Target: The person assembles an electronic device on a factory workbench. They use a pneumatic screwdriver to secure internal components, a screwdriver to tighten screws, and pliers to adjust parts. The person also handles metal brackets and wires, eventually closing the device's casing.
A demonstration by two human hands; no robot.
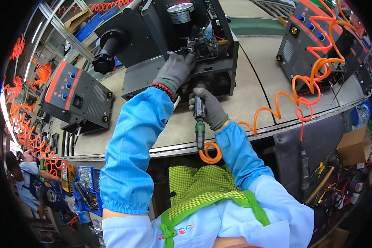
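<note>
A dark metal machine housing stands open in front of me, with a silver motor and a small feed mechanism inside. My left hand, in a grey glove, reaches to the lower left of that mechanism; its fingers are bent together there, and whatever they pinch is hidden. Lower down, my right hand, also gloved, wraps round a black and green air screwdriver. The tool's front end points into the shadowed lower opening of the housing, where its tip cannot be seen. An orange coiled hose hangs by its rear end.
Grey machines with orange trim stand on the bench: one at left, others at right. Orange coiled hoses cross the right side. Below right lie a cardboard box and hand tools. Another person works far left near blue bins.
</note>
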